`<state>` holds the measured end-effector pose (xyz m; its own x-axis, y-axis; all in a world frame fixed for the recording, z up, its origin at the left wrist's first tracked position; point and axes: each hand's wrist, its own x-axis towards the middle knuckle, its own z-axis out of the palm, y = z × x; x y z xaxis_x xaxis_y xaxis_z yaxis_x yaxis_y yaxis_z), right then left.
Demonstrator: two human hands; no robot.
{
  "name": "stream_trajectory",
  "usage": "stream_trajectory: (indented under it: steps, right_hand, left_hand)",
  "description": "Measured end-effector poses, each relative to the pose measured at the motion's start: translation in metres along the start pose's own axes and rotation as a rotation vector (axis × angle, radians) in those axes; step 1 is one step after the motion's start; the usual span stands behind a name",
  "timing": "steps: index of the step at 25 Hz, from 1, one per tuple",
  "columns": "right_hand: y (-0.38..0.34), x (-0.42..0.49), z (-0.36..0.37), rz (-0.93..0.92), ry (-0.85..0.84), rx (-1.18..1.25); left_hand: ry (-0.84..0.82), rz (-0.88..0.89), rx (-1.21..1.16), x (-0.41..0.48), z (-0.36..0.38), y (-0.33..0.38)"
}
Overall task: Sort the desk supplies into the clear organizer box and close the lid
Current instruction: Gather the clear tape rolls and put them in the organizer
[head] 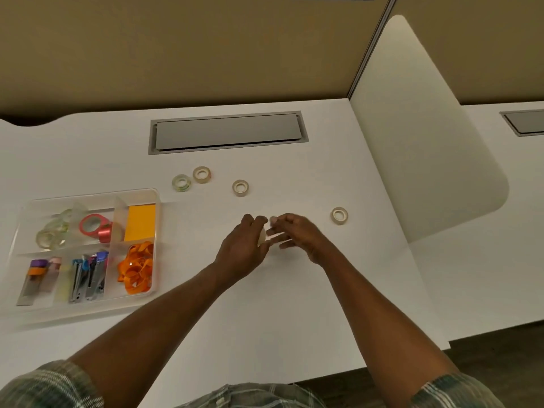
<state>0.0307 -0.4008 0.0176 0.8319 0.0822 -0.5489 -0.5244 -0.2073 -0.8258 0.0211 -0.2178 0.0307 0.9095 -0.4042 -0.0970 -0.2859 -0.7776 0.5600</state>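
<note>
Both hands meet right of the clear plastic compartmented organizer box (88, 248): left hand (244, 248) closed around a pale tape roll (262, 238), right hand (297, 234) pinching its other side. Four small beige tape rolls (240, 187) lie loose on the white desk (265, 304), beyond and right of the box.

My table (206, 290): white. Organizer box (157, 198): clear. Sticky pad (140, 222): orange-yellow. Ribbon (137, 267): orange. Boxed tape roll (95, 226): red-pink. Four loose tape rolls (240, 187): beige, one greenish. My sleeves (50, 384): grey-green plaid.
</note>
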Motion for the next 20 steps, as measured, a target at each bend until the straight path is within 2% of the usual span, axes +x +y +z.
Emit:
stream_trajectory:
  steps: [2,3,4,7,10,13,15,16,18,20]
  right_hand:
    - [0.008,0.003,-0.021,-0.125,0.469,-0.355]
    - [0.012,0.004,-0.032,-0.134,0.621,-0.562]
    - [0.016,0.005,-0.043,-0.068,0.669,-0.713]
    - [0.026,0.01,-0.063,0.187,0.564,-0.883]
    - [0.04,0.013,-0.059,0.165,0.554,-0.977]
    - [0.041,0.014,-0.041,0.076,0.593,-0.944]
    - [0.032,0.016,-0.016,-0.017,0.594,-0.836]
    - [0.025,0.018,0.001,-0.081,0.601,-0.715]
    - [0.007,0.019,0.044,-0.167,0.575,-0.315]
    - [-0.018,0.02,0.09,-0.095,0.433,0.105]
  left_hand:
    - [-0.012,-0.029,-0.006,-0.004,-0.001,-0.006]
    - [-0.004,-0.047,-0.028,-0.007,-0.001,-0.009]
    - [0.005,-0.058,-0.048,-0.01,-0.002,-0.012]
    - [0.025,-0.069,-0.067,-0.02,-0.006,-0.022]
    - [0.053,-0.063,-0.072,-0.031,-0.013,-0.038]
    - [0.094,-0.067,-0.057,-0.042,-0.024,-0.055]
    - [0.115,-0.089,-0.046,-0.05,-0.037,-0.067]
    - [0.127,-0.107,-0.048,-0.055,-0.044,-0.074]
    - [0.169,-0.154,-0.052,-0.066,-0.062,-0.092]
    - [0.229,-0.204,-0.064,-0.077,-0.082,-0.116]
